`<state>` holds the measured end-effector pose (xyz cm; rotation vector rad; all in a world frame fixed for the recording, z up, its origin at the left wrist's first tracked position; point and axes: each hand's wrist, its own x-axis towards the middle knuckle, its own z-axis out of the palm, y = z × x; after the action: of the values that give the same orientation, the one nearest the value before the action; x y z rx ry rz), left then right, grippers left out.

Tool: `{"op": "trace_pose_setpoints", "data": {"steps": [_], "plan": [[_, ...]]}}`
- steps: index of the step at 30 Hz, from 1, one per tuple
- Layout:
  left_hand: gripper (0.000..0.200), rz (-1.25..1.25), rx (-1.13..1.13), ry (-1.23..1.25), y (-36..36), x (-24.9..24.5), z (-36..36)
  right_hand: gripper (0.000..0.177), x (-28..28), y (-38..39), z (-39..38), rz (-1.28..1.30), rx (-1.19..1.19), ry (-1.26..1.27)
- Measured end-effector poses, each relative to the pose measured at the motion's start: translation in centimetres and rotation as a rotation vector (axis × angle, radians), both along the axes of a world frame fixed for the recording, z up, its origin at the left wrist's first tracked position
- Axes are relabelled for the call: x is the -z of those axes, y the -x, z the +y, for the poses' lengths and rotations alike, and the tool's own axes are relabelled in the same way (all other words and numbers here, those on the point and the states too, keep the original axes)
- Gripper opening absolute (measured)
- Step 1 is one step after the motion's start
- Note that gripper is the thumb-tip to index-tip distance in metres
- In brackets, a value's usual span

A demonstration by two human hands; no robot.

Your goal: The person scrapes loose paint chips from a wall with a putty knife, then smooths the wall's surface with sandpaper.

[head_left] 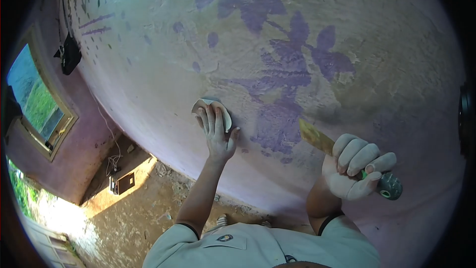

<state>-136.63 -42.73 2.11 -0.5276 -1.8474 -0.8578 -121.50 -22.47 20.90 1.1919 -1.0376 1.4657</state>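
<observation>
My left hand [218, 136], dusted white, presses a pale, curled piece of sandpaper [202, 103] against the wall. Its fingers lie over the sheet, and the thumb is spread to the right. My right hand [354, 165], also coated in white dust, is wrapped around the green handle [391, 187] of a putty knife. The putty knife's blade [316, 138] is yellowish and points up and left, in front of the wall. Purple painted leaf and pot shapes [277, 124] cover the wall [173, 84] between and above my hands, with rough pale patches around them.
A window [37, 94] with a wooden frame is at the left. A black bag [68, 54] hangs in the upper left. On the dirt floor [144, 218] stands a small box-like device [122, 182] with a white cable. Debris lies along the wall's base.
</observation>
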Motion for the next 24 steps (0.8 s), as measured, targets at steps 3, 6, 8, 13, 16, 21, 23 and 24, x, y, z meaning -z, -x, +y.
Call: {"op": "trace_pose_setpoints", "data": {"steps": [3,6,8,13,16,21,23,24], "plan": [[0.077,0.03,-0.012,0.046,0.6,0.7,0.0,0.021,-2.2,0.1,-1.5,0.054,0.111,0.056],[0.075,0.069,-0.003,0.032,1.2,1.0,0.2,0.024,-3.9,-0.3,-2.6,0.101,0.202,0.111],[0.075,0.086,0.001,0.024,1.3,1.1,0.2,0.025,-4.6,-0.6,-3.3,0.13,0.28,0.144],[0.075,0.153,-0.031,0.019,1.7,1.2,0.4,0.024,-5.3,-0.2,-4.3,0.148,0.314,0.139],[0.074,0.173,-0.046,0.009,1.8,1.1,0.6,0.02,-5.0,2.4,-4.2,0.106,0.258,0.076],[0.074,0.19,-0.045,0.016,2.0,1.4,0.4,0.026,-5.3,1.4,-4.9,0.187,0.216,0.145],[0.074,0.188,-0.047,0.02,2.0,1.4,0.4,0.025,-5.6,1.4,-5.5,0.153,0.258,0.118],[0.074,0.186,-0.048,0.022,1.9,1.4,0.4,0.025,-5.6,1.5,-5.8,0.135,0.279,0.105]]}}
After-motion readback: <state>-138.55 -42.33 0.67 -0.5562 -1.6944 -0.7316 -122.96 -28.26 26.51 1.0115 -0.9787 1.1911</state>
